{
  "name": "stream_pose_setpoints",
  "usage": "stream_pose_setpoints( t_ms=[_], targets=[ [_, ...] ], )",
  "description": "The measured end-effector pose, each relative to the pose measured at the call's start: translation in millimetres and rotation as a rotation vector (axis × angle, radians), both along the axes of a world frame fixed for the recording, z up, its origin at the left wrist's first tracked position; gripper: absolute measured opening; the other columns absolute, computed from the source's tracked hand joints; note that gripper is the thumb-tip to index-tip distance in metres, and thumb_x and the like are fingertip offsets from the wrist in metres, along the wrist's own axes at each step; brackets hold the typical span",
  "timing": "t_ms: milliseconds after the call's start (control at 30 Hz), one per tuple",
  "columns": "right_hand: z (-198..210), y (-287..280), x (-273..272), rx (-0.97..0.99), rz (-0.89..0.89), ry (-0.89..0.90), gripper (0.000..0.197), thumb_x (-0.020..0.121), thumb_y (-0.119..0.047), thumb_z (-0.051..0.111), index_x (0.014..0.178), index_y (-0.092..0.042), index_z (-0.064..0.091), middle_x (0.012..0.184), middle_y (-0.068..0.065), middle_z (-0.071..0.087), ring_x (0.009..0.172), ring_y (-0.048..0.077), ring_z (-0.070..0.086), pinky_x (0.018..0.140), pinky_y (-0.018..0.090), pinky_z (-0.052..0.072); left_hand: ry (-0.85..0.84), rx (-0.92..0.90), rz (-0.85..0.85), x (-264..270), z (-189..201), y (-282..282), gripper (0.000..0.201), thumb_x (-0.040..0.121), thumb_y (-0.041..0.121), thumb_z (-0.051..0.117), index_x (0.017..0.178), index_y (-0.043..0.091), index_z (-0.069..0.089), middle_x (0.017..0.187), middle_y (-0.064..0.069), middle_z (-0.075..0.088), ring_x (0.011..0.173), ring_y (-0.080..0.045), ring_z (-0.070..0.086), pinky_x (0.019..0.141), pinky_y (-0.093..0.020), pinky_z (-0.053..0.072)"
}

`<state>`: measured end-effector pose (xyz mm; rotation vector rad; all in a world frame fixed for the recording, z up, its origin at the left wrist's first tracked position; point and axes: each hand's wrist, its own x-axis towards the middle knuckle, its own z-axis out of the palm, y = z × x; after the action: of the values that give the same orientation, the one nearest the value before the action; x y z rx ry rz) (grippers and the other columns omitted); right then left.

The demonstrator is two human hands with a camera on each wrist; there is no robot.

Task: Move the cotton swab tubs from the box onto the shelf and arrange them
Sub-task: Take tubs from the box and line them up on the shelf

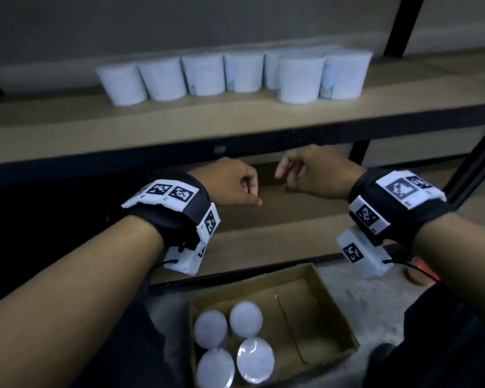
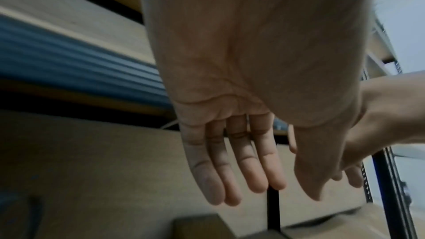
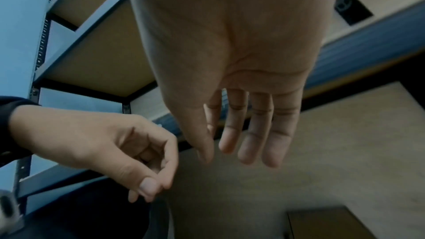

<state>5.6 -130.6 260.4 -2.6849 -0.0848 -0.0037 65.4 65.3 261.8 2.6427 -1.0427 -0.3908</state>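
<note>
Several white cotton swab tubs stand in a row on the wooden shelf; one tub stands in front of the row at the right. Below me a cardboard box holds several more tubs in its left half, seen from their lids. My left hand and right hand hang side by side in front of the shelf edge, above the box. Both are empty, with fingers hanging loosely. My left hand's fingers and my right hand's fingers point downward.
The shelf's dark metal front rail runs just beyond my hands, and a black upright stands at the right. A lower shelf board lies under the hands. The box's right half holds nothing.
</note>
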Motion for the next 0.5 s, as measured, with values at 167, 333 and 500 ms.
stream_pose_setpoints(
  t_ms=[167, 333, 500],
  targets=[
    [-75, 24, 4, 0.046, 0.028, 0.147, 0.018, 0.079, -0.021, 0.076, 0.093, -0.029, 0.068, 0.082, -0.008, 0.071, 0.083, 0.008, 0.066, 0.075, 0.024, 0.047, 0.103, 0.124, 0.090, 2, -71, 18, 0.021, 0.079, 0.039, 0.077, 0.089, 0.022, 0.071, 0.083, 0.011, 0.066, 0.085, -0.010, 0.064, 0.085, -0.031, 0.054],
    [-136, 42, 4, 0.105, 0.032, 0.250, 0.023, 0.078, -0.026, 0.078, 0.099, -0.027, 0.069, 0.086, -0.006, 0.069, 0.085, 0.011, 0.062, 0.074, 0.023, 0.044, 0.207, 0.218, 0.142, 3, -133, 28, 0.020, 0.080, 0.030, 0.076, 0.093, 0.017, 0.069, 0.094, 0.000, 0.070, 0.094, -0.019, 0.065, 0.088, -0.035, 0.053],
    [-185, 48, 3, 0.124, 0.042, 0.351, 0.028, 0.078, -0.030, 0.077, 0.103, -0.029, 0.065, 0.090, -0.006, 0.063, 0.087, 0.013, 0.060, 0.074, 0.024, 0.045, 0.275, 0.236, 0.220, 3, -189, 36, 0.032, 0.073, 0.034, 0.082, 0.095, 0.015, 0.069, 0.082, 0.010, 0.062, 0.087, -0.016, 0.063, 0.081, -0.032, 0.055]
  ],
)
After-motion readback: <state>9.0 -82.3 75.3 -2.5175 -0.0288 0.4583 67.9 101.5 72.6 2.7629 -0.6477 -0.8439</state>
